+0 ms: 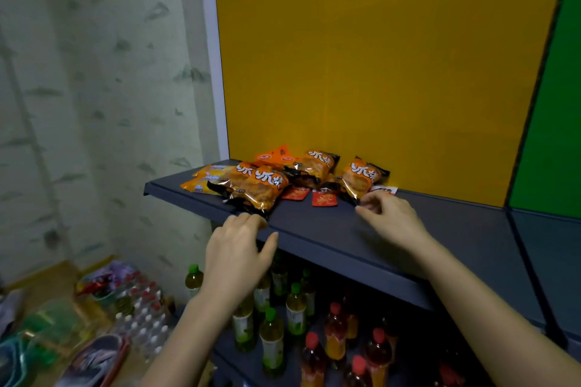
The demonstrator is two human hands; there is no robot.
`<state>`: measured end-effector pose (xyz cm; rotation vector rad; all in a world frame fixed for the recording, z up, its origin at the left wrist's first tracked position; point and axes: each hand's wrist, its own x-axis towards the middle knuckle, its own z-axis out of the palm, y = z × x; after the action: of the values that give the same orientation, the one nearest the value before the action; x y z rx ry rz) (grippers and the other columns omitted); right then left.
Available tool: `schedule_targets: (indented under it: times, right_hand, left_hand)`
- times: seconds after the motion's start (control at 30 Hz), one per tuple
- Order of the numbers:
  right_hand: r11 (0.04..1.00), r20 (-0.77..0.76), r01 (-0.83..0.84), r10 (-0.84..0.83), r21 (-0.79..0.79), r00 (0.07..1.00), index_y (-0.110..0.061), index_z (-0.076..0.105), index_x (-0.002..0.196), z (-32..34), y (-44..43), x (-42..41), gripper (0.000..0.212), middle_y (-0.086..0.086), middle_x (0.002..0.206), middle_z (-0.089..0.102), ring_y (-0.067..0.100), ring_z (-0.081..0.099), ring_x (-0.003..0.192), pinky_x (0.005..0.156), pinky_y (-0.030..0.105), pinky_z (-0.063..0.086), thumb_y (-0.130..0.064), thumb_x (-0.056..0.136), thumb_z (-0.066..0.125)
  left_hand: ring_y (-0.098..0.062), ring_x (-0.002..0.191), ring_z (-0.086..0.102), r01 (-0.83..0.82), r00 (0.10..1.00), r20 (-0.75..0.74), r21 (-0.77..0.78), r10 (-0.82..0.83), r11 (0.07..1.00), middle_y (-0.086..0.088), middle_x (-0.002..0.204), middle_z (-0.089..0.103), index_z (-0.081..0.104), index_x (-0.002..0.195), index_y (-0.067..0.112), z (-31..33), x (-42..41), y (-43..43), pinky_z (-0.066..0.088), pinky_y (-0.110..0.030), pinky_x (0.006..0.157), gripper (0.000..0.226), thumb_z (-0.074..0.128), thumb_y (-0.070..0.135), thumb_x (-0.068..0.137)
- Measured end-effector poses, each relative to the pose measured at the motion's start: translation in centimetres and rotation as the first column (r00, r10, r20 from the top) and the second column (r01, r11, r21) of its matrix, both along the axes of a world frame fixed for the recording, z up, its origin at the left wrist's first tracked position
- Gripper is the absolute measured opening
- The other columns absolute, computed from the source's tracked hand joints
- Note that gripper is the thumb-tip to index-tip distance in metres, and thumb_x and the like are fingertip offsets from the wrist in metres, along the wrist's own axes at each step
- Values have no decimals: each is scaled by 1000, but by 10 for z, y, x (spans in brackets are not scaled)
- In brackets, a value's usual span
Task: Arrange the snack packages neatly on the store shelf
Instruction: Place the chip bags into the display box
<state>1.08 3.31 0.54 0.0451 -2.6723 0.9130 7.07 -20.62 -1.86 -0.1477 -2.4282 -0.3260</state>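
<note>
Our left hand (237,248), fingers spread, reaches the front bag (262,190); our right hand (388,214) pinches another bag's (361,179) corner, apparently to straighten the pile.

Large white Chinese characters, seemingly "爪", on orange snack packages (265,187)

Behind the upper board stands a yellow back panel (377,56), with a green panel (553,122) beside it on the right and a pale patterned wall (94,88) on the left. On the level below stand green-capped tea bottles (272,342) and, to their right, red-capped bottles (334,334) of orange drink. Down on the floor at the left lie shrink-wrapped water bottles (143,317) among loose, blurred clutter.
</note>
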Motion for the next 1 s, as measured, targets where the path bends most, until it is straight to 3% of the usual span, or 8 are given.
schedule_targets:
  times: [0.17,0.27,0.4,0.5,0.6,0.8,0.9,1.0]
  right_hand:
    - [990,26,138,-138,-32,990,-9,51,127,13,-5,-68,53,10,129,57,29,52,118,93,37,43,-46,90,52]
    - [971,117,232,-224,-64,968,1,47,128,19,0,-111,61,18,125,54,33,51,113,81,32,39,-48,91,50]
    - [925,212,350,-317,-146,925,-2,51,88,20,1,-162,59,17,98,47,27,46,89,59,30,32,-60,84,50]
    - [890,241,393,-339,-230,909,7,47,122,15,-2,-196,91,20,124,54,36,53,113,73,33,39,-68,73,58]
    - [829,277,468,-393,-305,877,5,24,142,10,-12,-209,106,21,144,39,38,41,129,96,43,40,-64,71,64]
    - [765,289,531,-449,-366,846,-2,17,142,-2,-20,-220,110,18,142,39,38,41,129,103,46,40,-56,65,75]
    - [685,300,492,-390,-537,870,-6,36,135,-11,-15,-228,129,13,130,53,35,54,114,95,48,48,-55,26,87]
    - [603,261,475,-411,-640,873,-6,53,113,-8,-23,-221,71,12,117,61,31,59,99,88,40,51,-31,55,86]
  left_hand:
    - [-23,110,51,-41,999,-7,-53,41,998,-4,113,60,57,108,13,22,-72,-17,42,-34,84,41,47,48,89]
    - [-24,120,45,-91,991,90,-98,100,991,-7,126,54,50,119,11,33,-120,-22,42,-35,91,62,44,62,84]
    - [-29,133,35,-138,932,310,-173,186,975,-12,142,41,37,137,7,43,-174,-25,36,-40,104,98,44,79,71]
    - [-29,131,38,-131,892,410,-162,188,978,-12,143,40,33,139,7,43,-198,-29,39,-41,101,109,52,82,62]
    - [-29,130,40,-103,858,492,-120,149,987,-10,143,40,30,140,8,39,-209,-32,41,-41,99,112,59,80,58]
    - [-28,123,45,-42,868,495,-29,51,999,-10,133,48,34,132,7,35,-220,-37,42,-37,94,94,68,63,65]
    - [-29,121,47,7,884,466,50,-30,999,-10,131,48,36,128,7,35,-220,-40,43,-36,92,86,71,56,66]
    - [-29,118,50,66,909,403,105,-103,992,-8,129,47,34,124,10,38,-215,-48,45,-37,88,82,72,55,66]
